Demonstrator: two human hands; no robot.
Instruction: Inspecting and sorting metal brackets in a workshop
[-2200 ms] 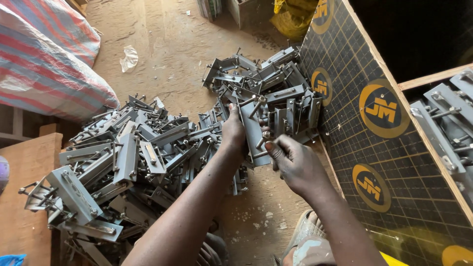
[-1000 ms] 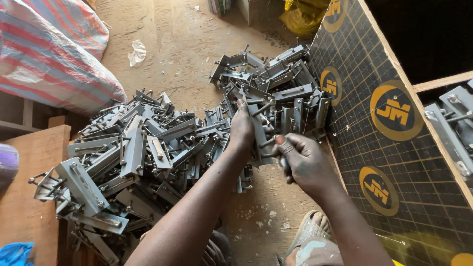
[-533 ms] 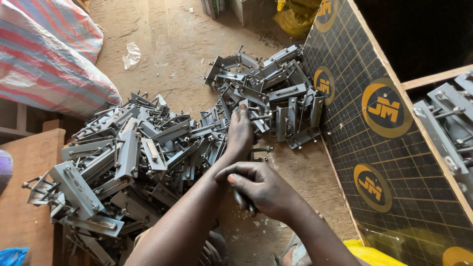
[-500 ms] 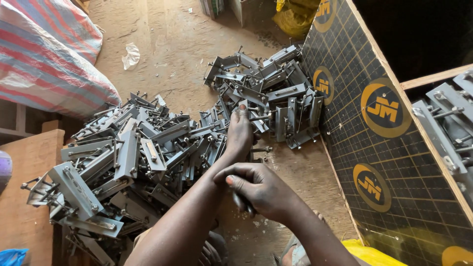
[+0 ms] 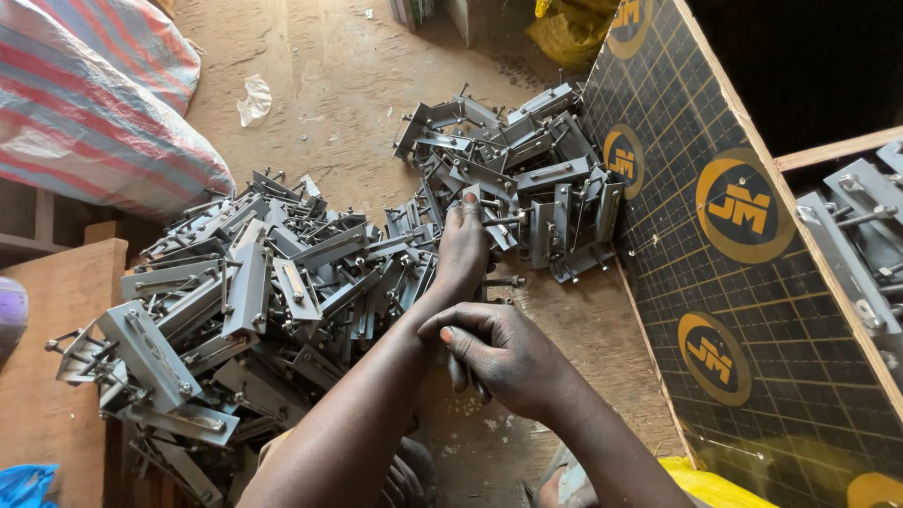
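left hand (image 5: 463, 246) flat on metal brackets (image 5: 513, 179); right hand (image 5: 499, 353) fisted around small part.

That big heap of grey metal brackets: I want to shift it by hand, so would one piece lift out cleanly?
Probably not. The brackets lie crisscrossed with protruding pins, so one would likely snag its neighbours. They look like rigid steel, likely heavy for their size. The left hand rests on the pile; edges may be sharp.
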